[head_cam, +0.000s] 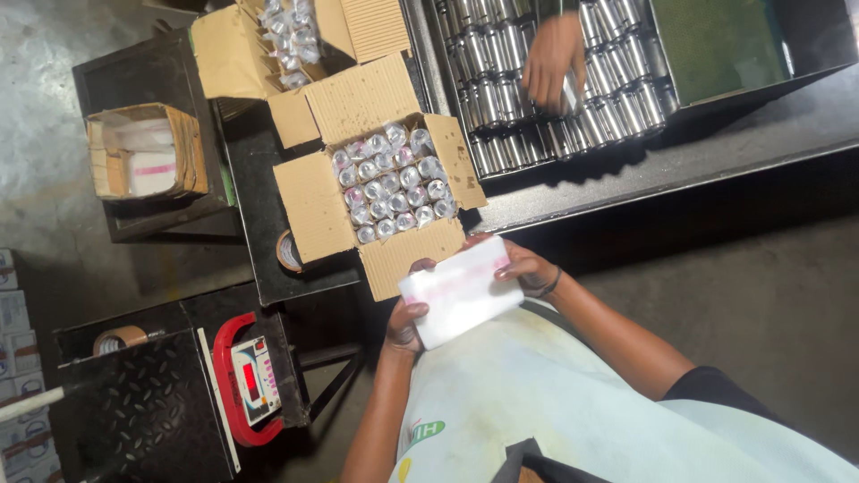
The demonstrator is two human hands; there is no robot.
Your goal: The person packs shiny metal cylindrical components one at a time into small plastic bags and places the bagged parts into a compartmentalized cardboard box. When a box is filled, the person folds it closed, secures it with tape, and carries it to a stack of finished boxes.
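Note:
Both of my hands hold a white flat packet with faint pink print, just above my pale shirt. My left hand grips its lower left end. My right hand grips its upper right end and wears a dark band at the wrist. Just beyond the packet, an open cardboard box stands on a dark table, filled with several small plastic-wrapped cylinders.
Another person's hand reaches over rows of shiny metal cylinders in a dark tray. A second open box holds wrapped pieces. A small carton sits at the left. A red-framed weighing scale and tape rolls are nearby.

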